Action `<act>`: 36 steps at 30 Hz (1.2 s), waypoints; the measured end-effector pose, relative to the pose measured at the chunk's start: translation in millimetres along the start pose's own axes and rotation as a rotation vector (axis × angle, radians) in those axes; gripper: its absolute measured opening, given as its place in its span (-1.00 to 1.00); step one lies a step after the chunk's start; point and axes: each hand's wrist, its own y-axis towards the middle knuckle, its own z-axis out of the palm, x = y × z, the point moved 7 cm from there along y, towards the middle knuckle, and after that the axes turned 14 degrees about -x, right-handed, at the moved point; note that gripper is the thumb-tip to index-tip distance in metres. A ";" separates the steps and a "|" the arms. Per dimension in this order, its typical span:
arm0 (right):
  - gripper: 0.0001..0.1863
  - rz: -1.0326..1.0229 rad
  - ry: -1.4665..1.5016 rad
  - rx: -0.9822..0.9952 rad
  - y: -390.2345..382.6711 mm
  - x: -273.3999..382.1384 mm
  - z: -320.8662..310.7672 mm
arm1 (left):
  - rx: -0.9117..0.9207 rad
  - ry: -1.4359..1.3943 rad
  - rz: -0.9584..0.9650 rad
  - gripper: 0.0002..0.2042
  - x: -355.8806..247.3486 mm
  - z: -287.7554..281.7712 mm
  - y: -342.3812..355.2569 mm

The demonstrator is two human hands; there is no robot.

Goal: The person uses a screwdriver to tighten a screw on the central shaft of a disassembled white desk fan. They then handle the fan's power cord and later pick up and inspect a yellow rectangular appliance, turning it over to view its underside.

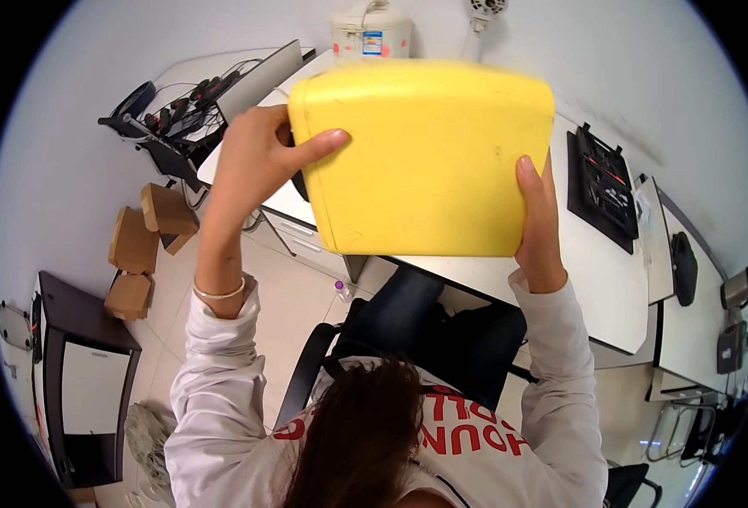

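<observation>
A large, smooth yellow plastic box-like thing point(425, 169) is held up in front of me, above the white desk point(598, 292). Its broad face is towards me and tapers slightly towards the bottom; the far side is hidden, so its exact kind does not show. My left hand point(260, 157) grips the left edge, thumb on the face and fingers out of sight behind. On the right edge, my right hand point(541, 216) clasps it the same way, thumb pressed on the near face. Something dark point(301, 184) shows just behind it, below my left hand.
An open black tool case point(601, 182) lies on the desk to the right. A lidded white bucket point(370, 34) stands at the back. Cardboard boxes point(132, 241) are on the floor at left, near a dark cabinet point(90, 317). A purple-capped bottle point(341, 290) stands on the floor.
</observation>
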 end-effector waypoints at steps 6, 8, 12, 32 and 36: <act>-0.30 -0.131 -0.158 -0.070 -12.8 -6.7 -8.5 | -0.019 -0.040 -0.023 -0.41 3.6 2.8 -11.2; -0.30 -0.193 -0.189 -0.087 -24.9 -10.3 -18.2 | -0.040 -0.085 -0.068 -0.37 3.4 1.7 -16.7; -0.28 -0.076 -0.133 -0.141 -45.5 -27.1 -29.8 | -0.037 -0.099 -0.103 -0.34 3.1 4.6 -20.4; -0.25 -0.417 -0.507 -0.157 -48.3 -65.0 -61.6 | 0.131 -0.181 -0.049 -0.47 43.3 54.6 -16.3; -0.17 -0.547 -0.569 -0.090 -46.9 -79.8 -66.1 | 0.116 -0.309 -0.057 -0.51 48.8 63.5 -26.5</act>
